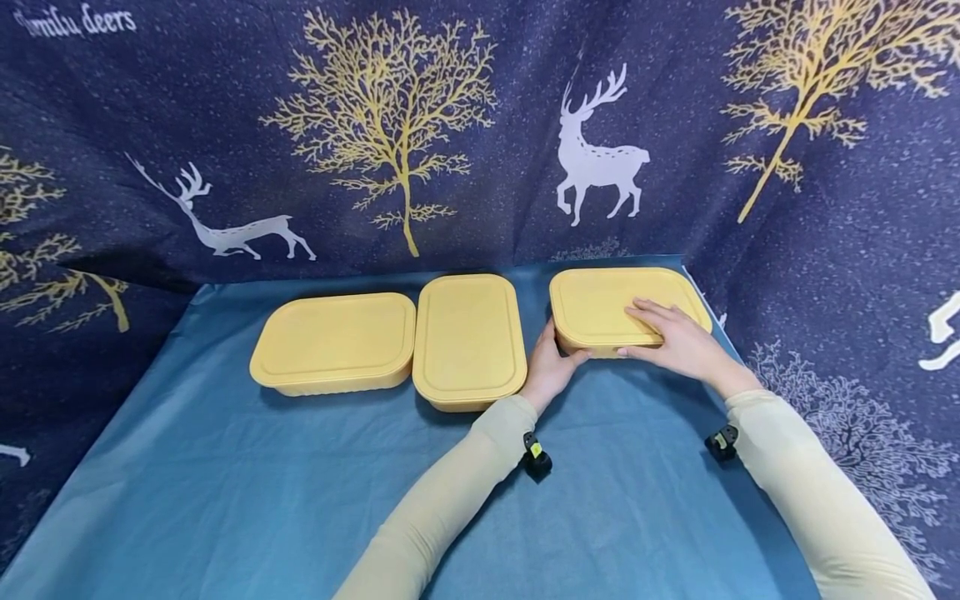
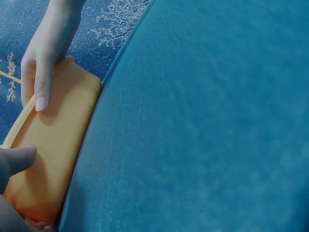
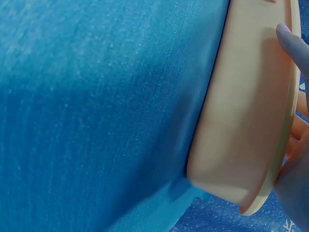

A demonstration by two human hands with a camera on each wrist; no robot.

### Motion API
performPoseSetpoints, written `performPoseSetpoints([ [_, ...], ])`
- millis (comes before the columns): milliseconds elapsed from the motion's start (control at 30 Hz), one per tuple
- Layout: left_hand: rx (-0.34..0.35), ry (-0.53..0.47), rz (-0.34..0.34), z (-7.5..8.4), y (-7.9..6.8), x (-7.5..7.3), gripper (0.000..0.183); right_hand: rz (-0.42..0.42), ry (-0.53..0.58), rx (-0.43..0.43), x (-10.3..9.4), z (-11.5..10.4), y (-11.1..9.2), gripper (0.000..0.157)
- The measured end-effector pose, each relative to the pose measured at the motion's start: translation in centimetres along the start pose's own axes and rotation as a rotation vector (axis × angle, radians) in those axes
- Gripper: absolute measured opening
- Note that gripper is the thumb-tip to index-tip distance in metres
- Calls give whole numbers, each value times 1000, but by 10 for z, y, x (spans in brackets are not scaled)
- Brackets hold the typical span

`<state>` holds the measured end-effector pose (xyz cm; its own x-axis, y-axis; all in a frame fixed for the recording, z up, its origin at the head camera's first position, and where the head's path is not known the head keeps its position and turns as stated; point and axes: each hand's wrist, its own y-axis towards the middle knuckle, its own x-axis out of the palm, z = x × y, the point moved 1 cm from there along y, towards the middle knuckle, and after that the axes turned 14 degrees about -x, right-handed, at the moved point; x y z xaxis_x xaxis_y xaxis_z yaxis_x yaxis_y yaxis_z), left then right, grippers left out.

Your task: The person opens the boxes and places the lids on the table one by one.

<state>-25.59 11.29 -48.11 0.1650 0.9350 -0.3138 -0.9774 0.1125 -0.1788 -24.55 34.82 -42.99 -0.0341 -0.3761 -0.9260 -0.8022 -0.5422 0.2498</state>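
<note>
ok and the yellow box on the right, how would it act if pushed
That yellow box looks stiff: its front wall shows no dent under the left hand or right hand. Broad and low on the blue cloth, it would probably slide rather than tip. The lid hides any contents, so weight is uncertain.

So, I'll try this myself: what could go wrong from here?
The right-hand box sits close to the right edge of the table, so a push that way might tip it off. The left hand is close beside the middle box and could nudge it. The right hand reaches over the lid; lifting by that might loosen it.
</note>
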Motion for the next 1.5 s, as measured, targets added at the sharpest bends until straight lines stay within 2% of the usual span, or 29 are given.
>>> performPoseSetpoints([
  [300, 12, -2, 7, -3, 2, -7, 90, -10, -8, -13, 2, -2, 7, 81],
  [800, 36, -2, -2, -2, 2, -3, 89, -30, 21, 23, -14, -3, 5, 75],
  [1033, 23, -3, 1, -3, 1, -3, 90, -25, 28, 29, -18, -5, 7, 75],
  [1300, 26, 5, 3, -2, 1, -2, 91, 25, -9, 14, -24, -6, 8, 69],
  [1500, 31, 2, 7, -1, 2, 0, 90, 100, -24, 8, -30, -6, 7, 63],
])
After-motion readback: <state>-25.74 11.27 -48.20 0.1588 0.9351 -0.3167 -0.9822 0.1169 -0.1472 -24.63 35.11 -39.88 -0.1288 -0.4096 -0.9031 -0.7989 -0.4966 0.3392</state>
